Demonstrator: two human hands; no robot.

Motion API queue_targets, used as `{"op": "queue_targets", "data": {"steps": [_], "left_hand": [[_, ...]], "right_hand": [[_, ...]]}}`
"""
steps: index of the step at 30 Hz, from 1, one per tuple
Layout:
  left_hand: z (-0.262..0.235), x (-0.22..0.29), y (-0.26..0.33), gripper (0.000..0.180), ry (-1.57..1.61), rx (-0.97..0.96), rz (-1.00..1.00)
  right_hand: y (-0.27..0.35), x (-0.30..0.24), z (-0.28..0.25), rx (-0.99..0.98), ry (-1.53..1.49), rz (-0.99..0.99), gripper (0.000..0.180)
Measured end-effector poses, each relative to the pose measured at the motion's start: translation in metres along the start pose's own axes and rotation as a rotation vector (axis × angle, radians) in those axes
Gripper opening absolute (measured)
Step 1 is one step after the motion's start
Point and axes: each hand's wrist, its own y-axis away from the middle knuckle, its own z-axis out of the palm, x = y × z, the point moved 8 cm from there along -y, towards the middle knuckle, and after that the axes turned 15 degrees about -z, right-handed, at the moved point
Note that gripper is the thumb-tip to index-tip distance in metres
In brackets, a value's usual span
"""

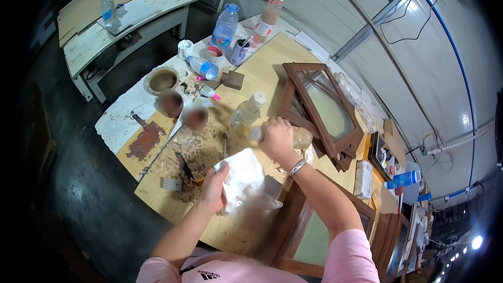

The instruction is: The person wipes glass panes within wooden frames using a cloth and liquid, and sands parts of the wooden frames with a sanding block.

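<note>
A crumpled white cloth (245, 174) is gripped at its left edge by my left hand (214, 189), fingers closed, over the near part of the workbench. My right hand (277, 140) is wrapped round a clear plastic bottle (303, 138) with yellowish contents. That bottle is tipped sideways, its mouth end pointing left above the cloth. Just beyond, another clear bottle (248, 111) with a pale cap stands upright on the board. A thin dark-handled tool (225, 144) lies left of it, and a dark scraper-like blade (183, 165) rests near my left hand.
Brown wooden frames (322, 107) with glass are stacked to the right; another frame (298, 220) sits close to my right arm. Bowls (161, 80), a can (240, 52) and a large water bottle (225, 26) stand farther back. Brown paste and shavings cover the left side.
</note>
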Motion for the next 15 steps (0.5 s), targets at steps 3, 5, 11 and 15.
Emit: {"op": "queue_targets", "data": {"steps": [3, 5, 11, 15], "left_hand": [[-0.006, 0.0, 0.007, 0.036, 0.003, -0.009, -0.004], [-0.003, 0.0, 0.015, 0.036, -0.029, -0.004, -0.01], [-0.009, -0.014, 0.02, 0.04, -0.294, 0.013, 0.004], [0.017, -0.018, 0.021, 0.038, -0.657, -0.031, 0.053]], "right_hand": [[-0.008, 0.04, -0.017, 0.336, -0.316, 0.302, 0.019], [-0.004, 0.085, 0.005, 0.484, -0.709, 0.569, 0.021], [-0.013, 0.11, 0.045, 0.799, -1.171, 0.712, 0.012], [-0.025, 0.11, 0.05, 0.558, -1.121, 0.646, 0.03]]}}
